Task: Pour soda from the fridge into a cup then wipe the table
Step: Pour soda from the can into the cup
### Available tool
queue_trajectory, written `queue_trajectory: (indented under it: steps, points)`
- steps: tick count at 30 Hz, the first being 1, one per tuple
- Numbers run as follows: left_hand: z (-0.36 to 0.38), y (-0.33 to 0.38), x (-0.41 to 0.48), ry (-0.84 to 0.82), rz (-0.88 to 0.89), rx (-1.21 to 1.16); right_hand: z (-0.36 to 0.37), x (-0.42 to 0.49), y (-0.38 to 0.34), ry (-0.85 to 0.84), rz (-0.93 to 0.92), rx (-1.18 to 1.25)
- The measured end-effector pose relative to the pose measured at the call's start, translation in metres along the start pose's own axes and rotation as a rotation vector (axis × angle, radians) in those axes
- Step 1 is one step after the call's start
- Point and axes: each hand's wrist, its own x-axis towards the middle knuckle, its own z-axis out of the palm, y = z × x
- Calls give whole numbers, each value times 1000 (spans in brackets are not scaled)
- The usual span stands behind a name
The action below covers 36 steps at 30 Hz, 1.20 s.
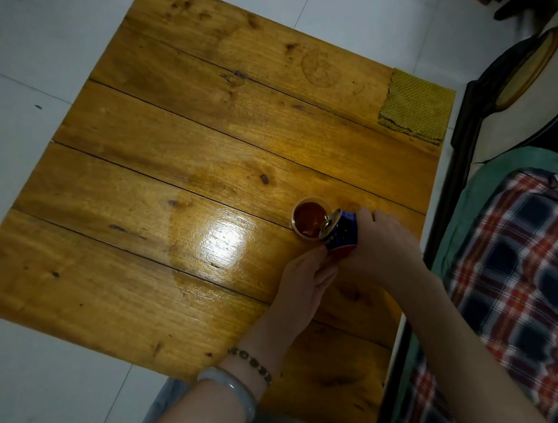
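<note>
Both hands are engaged on the soda can (340, 234): the right hand (382, 240) is closed around its body from the far side, and the left hand (304, 282) supports its base with fingers curled under. The can is tipped with its mouth over the rim of the cup (309, 218), which stands on the wooden table (165, 189) near its right edge and already holds dark liquid close to the brim. Pouring appears near completion. Recommendation: reduce the tilt slowly, keep the mouth over the cup until dripping stops, and avoid nudging the cup. A yellow cloth (414, 107) lies at the far right corner, untouched, available for wiping.
</note>
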Motion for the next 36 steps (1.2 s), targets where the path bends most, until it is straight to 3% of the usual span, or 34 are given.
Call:
queue_trajectory:
  steps: [8,19,24,28,36]
  points:
    - [3,6,-11,-29,45,91,1,-6,2,41,-11,77]
    - [6,78,-57,-48,478,494,-41,-13,-29,73,-97,584]
    - [-12,123,-81,37,621,694,-47,-7,-72,227,-149,721]
    - [-28,153,-94,71,666,721,-44,3,-110,318,-223,767]
    - [-77,171,-77,61,666,800,0,32,-151,272,-222,889]
